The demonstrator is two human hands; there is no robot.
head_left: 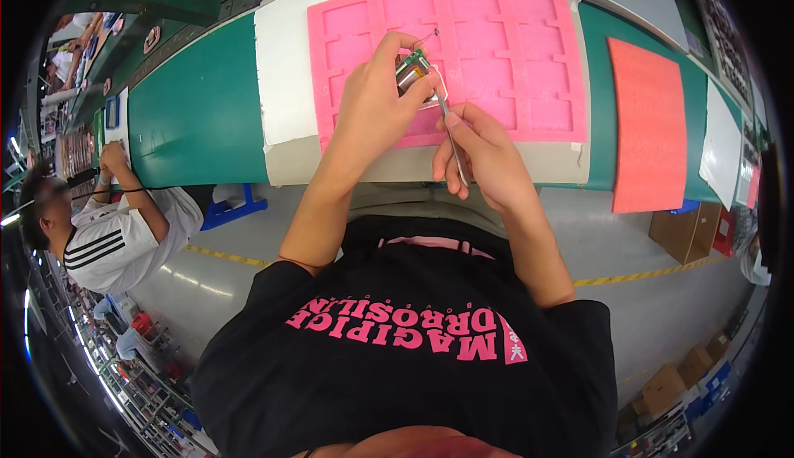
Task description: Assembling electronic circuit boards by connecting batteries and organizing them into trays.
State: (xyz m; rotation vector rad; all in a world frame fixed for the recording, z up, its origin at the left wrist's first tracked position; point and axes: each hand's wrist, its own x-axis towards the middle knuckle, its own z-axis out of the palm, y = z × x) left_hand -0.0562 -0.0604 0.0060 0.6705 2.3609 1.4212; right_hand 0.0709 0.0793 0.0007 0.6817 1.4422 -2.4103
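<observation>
My left hand (376, 98) grips a small electronic assembly (411, 72) between thumb and fingers. It has a green circuit board edge, a silvery body and thin wires, one ending in a small dark part (436, 33). In my right hand (480, 148) is a pair of metal tweezers (451, 131), held like a pen. Their tips reach the assembly beside my left thumb; whether they pinch a wire there is too small to tell. Beneath both hands lies a pink foam tray (517, 61) with rows of shallow recesses.
The tray rests on a white sheet (289, 77) over a green work surface (198, 98). An orange-red foam sheet (648, 127) lies to the right, with a white sheet (724, 143) beyond it. At the far left a co-worker (124, 226) sits at the same bench. Cardboard boxes (686, 230) stand on the floor.
</observation>
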